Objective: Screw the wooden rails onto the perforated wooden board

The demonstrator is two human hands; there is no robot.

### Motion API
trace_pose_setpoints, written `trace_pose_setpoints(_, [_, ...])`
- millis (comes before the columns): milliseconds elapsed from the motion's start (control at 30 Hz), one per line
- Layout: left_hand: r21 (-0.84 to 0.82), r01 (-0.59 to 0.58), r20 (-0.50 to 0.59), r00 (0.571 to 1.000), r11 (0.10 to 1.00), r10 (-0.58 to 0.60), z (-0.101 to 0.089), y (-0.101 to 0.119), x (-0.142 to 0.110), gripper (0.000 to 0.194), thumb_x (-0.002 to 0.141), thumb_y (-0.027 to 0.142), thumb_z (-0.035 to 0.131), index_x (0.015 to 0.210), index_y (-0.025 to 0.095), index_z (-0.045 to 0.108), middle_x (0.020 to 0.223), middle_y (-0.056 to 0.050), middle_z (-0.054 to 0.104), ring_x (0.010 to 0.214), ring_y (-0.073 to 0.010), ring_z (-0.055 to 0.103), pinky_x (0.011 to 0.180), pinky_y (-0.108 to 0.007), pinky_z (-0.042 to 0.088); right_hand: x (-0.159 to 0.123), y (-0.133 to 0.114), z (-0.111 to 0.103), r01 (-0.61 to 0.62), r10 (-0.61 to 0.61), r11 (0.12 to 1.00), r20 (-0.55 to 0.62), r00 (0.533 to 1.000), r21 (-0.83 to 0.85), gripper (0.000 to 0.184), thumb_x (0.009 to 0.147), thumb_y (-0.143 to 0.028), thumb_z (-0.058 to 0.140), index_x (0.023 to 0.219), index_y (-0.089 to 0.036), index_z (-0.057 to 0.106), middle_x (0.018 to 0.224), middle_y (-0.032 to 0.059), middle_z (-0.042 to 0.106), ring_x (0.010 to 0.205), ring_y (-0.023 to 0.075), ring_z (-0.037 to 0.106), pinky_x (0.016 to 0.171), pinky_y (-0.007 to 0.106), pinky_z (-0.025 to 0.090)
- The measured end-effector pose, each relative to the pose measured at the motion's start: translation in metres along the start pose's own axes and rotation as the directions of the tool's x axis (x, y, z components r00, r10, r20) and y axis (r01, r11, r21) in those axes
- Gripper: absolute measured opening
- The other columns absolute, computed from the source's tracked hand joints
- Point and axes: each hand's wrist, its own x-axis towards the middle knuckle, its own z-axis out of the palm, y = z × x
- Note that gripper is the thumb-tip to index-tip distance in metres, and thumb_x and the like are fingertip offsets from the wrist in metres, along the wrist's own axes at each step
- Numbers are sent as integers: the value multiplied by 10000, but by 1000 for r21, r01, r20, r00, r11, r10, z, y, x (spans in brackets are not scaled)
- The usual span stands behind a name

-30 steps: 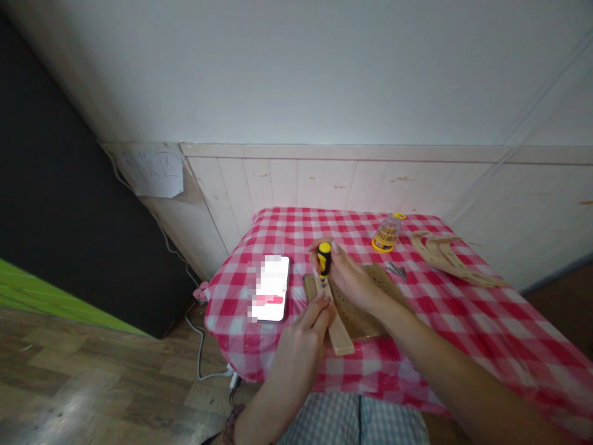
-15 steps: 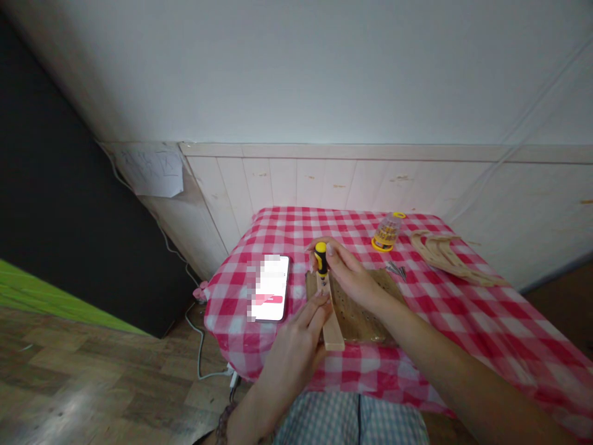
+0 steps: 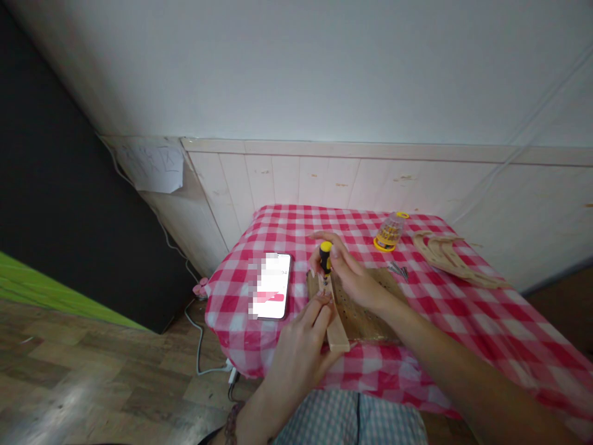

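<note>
A short screwdriver [image 3: 325, 253] with a yellow-and-black handle stands nearly upright, its tip down at the far part of a pale wooden strip [image 3: 337, 330]. My right hand [image 3: 354, 275] is closed round the handle, thumb and fingers on its sides. My left hand [image 3: 308, 327] grips the strip from the left, its fingertips on top just nearer than the screwdriver tip. Beneath the strip lies a brown board [image 3: 370, 315] with several small holes. Whatever the tip meets is too small to make out clearly.
A lit phone [image 3: 274, 287] lies to the left on the red checked tablecloth [image 3: 301, 222]. At the right are loose screws [image 3: 399, 270], a clear bit case [image 3: 390, 232] with yellow ends, and curved wooden pieces [image 3: 447, 256]. The wall stands behind the table.
The fingers of my right hand have shifted on the screwdriver handle, one now stretched out farther. The strip's near end has swung slightly to the right, and the whole view has shifted a little.
</note>
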Motion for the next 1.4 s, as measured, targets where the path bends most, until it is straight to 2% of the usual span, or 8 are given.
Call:
trace_pose_setpoints(100, [8, 2, 3, 1000, 1000, -2, 4, -3, -2, 633, 820, 270, 827, 1330, 177, 464, 1383, -180, 614, 1269, -336, 630, 997, -458, 596, -2, -1, 0, -32, 32, 999, 19, 999, -14, 536, 1016, -656, 295, 1185, -242, 592, 883, 31, 588, 798, 177, 568, 736, 335, 502])
trace_pose_setpoints(367, [10, 17, 13, 1000, 1000, -17, 4, -3, -2, 568, 838, 263, 812, 1301, 209, 488, 1384, -157, 613, 1278, -334, 624, 984, -461, 604, 0, -11, -5, 3, 2, 997, 61, 998, -74, 304, 954, -543, 596, 1004, -267, 478, 973, 30, 637, 923, 186, 613, 853, 369, 504])
trace_pose_setpoints(567, [19, 18, 35, 999, 1000, -19, 2, -4, -1, 607, 783, 225, 854, 1281, 196, 508, 1372, -163, 620, 1227, -339, 658, 950, -461, 622, 0, -3, -1, 2, 0, 998, 36, 999, -63, 306, 998, -551, 510, 1126, -291, 411, 830, -34, 537, 678, 138, 503, 606, 271, 437])
trace_pose_setpoints(767, [-2, 12, 45, 999, 1000, -12, -1, -3, 0, 557, 798, 236, 848, 1249, 197, 524, 1320, -146, 649, 1221, -330, 661, 956, -457, 617, 0, -6, 2, -5, 7, 1000, 64, 998, -31, 505, 1038, -627, 232, 1051, -247, 566, 804, -1, 485, 721, 170, 476, 685, 323, 438])
trace_pose_setpoints(933, [7, 23, 40, 999, 1000, -23, -1, -2, 0, 545, 802, 240, 848, 1236, 197, 520, 1280, -136, 666, 1173, -325, 687, 930, -457, 629, -1, -9, -2, 23, -17, 997, 83, 996, -70, 290, 991, -541, 531, 979, -252, 549, 928, 19, 585, 837, 171, 557, 778, 324, 473])
trace_pose_setpoints(1067, [23, 1, 18, 1000, 1000, -2, 1, -3, -1, 648, 767, 215, 876, 1283, 197, 485, 1349, -154, 631, 1240, -332, 650, 984, -471, 603, -1, -5, -3, 49, -50, 998, 36, 998, 30, 193, 1019, -439, 535, 956, -267, 473, 920, -7, 609, 795, 142, 586, 762, 306, 485])
trace_pose_setpoints(1200, [40, -16, 12, 1000, 999, 16, 1, -3, -1, 670, 765, 202, 875, 1299, 187, 470, 1357, -171, 628, 1259, -333, 638, 1003, -471, 593, 1, -3, 1, 71, -71, 997, 34, 997, 15, 281, 999, -541, 519, 1012, -260, 527, 874, -8, 571, 724, 143, 515, 662, 281, 441])
trace_pose_setpoints(1400, [40, -25, 15, 1000, 999, 24, -1, -3, -1, 631, 784, 218, 862, 1284, 191, 478, 1364, -176, 622, 1263, -343, 634, 984, -475, 605, 1, -7, 5, -39, 33, 997, 91, 995, 72, 472, 1036, -600, 321, 1069, -238, 621, 942, 35, 594, 741, 163, 495, 715, 323, 445])
